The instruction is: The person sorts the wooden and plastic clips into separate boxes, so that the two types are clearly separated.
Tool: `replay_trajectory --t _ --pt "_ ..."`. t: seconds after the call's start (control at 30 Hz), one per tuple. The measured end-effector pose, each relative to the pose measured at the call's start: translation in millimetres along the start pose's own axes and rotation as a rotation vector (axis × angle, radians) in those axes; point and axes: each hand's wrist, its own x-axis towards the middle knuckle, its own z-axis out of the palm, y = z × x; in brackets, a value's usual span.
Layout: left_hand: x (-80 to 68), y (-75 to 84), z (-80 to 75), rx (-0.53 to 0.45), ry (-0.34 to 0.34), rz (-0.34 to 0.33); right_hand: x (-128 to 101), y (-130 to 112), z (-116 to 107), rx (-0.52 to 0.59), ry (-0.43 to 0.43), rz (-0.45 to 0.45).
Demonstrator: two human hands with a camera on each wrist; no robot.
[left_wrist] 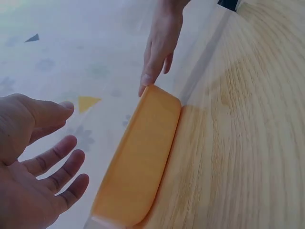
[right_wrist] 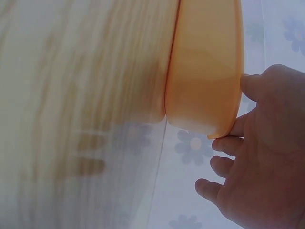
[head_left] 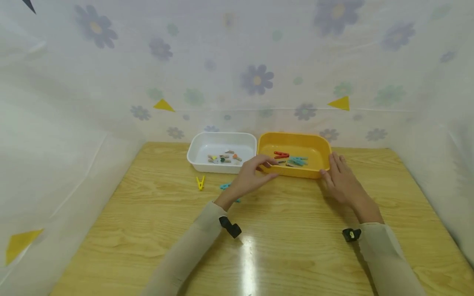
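Left hand (head_left: 249, 176): fingers relaxed and spread, holding nothing, at the near-left rim of the yellow tray (head_left: 310, 147). Right hand (head_left: 340, 181): fingers straight, touching the tray's right end. Tray sits at the surface's (head_left: 281, 242) far edge, beside a white tray (head_left: 196, 149); pegs (head_left: 292, 159) inside.

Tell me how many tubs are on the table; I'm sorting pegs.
2: a white tub at the back, and a yellow tub touching its right side.

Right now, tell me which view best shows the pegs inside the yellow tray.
The head view: it looks down into the yellow tray, showing the red peg and teal pegs. Both wrist views show only the tray's outer wall, no pegs.
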Motion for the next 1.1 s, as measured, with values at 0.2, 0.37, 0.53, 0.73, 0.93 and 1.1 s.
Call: replay_trajectory --t 0.2,0.37,0.53,0.73,0.93,1.1 --pt "-26.2 -1.2 -26.4 -0.031 0.048 -0.073 -1 -1 -1 0.003 -0.003 0.003" --pt "-44.6 -3.6 -44.2 -0.022 0.071 -0.088 0 -1 -1 -0.001 -0.005 0.006" --pt "-61.1 -6.7 -56.2 0.004 0.072 -0.068 0 -2 0 -0.001 0.0 0.002" --pt "-80.1 -13.7 -66.6 0.045 0.148 -0.036 -2 -1 4 0.0 0.001 0.003" --pt "-102.9 -23.3 -77.7 0.071 0.219 -0.099 -1 -1 4 -0.007 -0.006 0.007" --pt "-112.7 -31.9 -90.3 0.123 0.273 -0.118 -2 -2 0 0.0 -0.009 0.01"
